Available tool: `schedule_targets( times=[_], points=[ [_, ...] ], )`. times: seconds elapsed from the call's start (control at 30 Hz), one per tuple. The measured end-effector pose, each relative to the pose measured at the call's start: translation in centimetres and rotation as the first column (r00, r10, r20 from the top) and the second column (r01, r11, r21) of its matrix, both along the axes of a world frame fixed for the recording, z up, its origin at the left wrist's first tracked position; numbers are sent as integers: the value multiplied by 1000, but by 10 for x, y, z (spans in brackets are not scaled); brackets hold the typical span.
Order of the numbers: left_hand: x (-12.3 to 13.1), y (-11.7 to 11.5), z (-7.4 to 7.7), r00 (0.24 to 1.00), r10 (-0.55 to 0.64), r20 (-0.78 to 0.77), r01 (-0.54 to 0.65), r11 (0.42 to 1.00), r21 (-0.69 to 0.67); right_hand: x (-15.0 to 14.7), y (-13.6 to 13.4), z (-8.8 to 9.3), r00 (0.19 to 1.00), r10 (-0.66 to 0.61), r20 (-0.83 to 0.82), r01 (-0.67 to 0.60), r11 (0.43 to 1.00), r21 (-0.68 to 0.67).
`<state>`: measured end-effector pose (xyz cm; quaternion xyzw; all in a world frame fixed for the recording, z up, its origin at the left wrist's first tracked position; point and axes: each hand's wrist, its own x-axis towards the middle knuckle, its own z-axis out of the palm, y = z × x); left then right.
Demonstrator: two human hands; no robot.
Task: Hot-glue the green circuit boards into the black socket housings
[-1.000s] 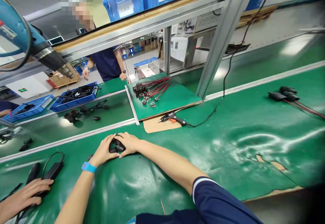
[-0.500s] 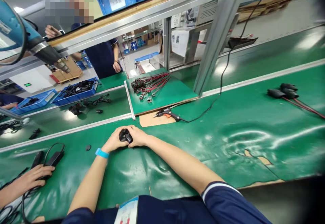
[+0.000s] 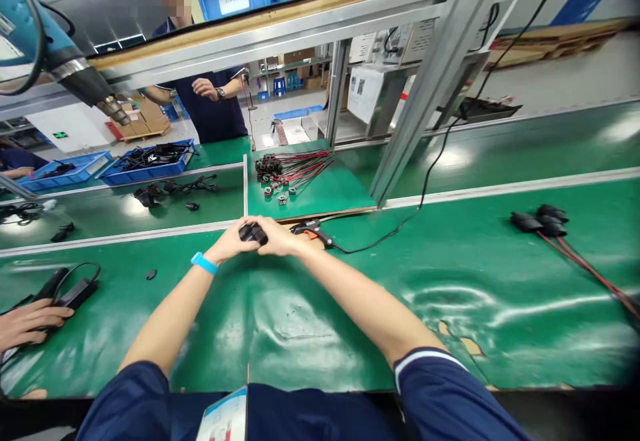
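Observation:
Between my two hands is a small black plastic part (image 3: 254,233), gripped from both sides; its exact kind is hard to make out. My left hand (image 3: 229,242), with a light blue band at the wrist, has its fingers closed round the left side. My right hand (image 3: 277,236) holds the right side. Just past the right hand lies a glue gun (image 3: 313,231) with an orange trigger, its black cord running off to the right. Behind it, on a raised green board (image 3: 320,194), is a pile of small round parts with red and black wires (image 3: 280,171).
Black housings with red wires (image 3: 543,219) lie at the right. A small black disc (image 3: 151,275) lies left of my hands. At far left a co-worker's hand (image 3: 35,321) rests on a black adapter. A blue electric tool (image 3: 75,74) hangs upper left; a metal post (image 3: 425,94) stands right.
My hands and the black part are now farther forward, nearer the glue gun and partly covering its cardboard. The view has shifted. Across the bench, a person's arm is raised to chest height.

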<state>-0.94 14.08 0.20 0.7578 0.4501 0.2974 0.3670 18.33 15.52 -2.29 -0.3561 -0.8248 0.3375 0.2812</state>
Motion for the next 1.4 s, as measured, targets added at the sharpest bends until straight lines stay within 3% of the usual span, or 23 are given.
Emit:
schedule_targets(
  times=[0.13, 0.27, 0.4, 0.53, 0.67, 0.77, 0.83, 0.93, 1.0, 1.07, 1.17, 1.23, 1.4],
  points=[
    [81, 68, 14, 990, -141, -4, 141, 986, 89, 89, 40, 17, 994, -110, 11, 108, 990, 88],
    [156, 119, 0, 972, -231, -47, 236, 961, 142, 161, 74, 10, 969, -232, 80, 222, 968, 118],
    [198, 146, -21, 971, -205, -120, 227, 949, 217, 192, 106, -9, 930, -333, 158, 314, 940, 132],
    [209, 159, -23, 975, -96, -199, 153, 943, 297, 193, 130, -22, 885, -403, 233, 388, 915, 108],
    [177, 156, -4, 968, 10, -250, 84, 928, 362, 185, 145, -24, 856, -420, 302, 424, 904, 55],
    [111, 148, 10, 939, 231, -253, -114, 906, 407, 184, 149, -20, 850, -407, 334, 430, 903, 6],
    [55, 144, 13, 854, 457, -250, -328, 844, 424, 188, 147, -16, 854, -397, 337, 428, 904, -19],
    [-23, 143, 4, 661, 689, -297, -568, 719, 401, 200, 138, -10, 853, -422, 307, 448, 894, -16],
    [-58, 144, -7, 610, 711, -351, -607, 703, 371, 209, 130, -7, 843, -463, 273, 481, 877, 2],
    [-79, 146, -16, 608, 695, -383, -596, 719, 359, 218, 122, -6, 826, -514, 230, 523, 852, 25],
    [-87, 146, -22, 636, 672, -379, -552, 740, 385, 228, 111, -6, 793, -589, 154, 588, 807, 58],
    [-78, 143, -21, 678, 646, -352, -503, 756, 418, 233, 103, -7, 768, -632, 104, 627, 775, 75],
    [-10, 128, -25, 868, 388, -311, -233, 870, 435, 235, 88, -13, 715, -699, -5, 695, 710, 116]
  ],
)
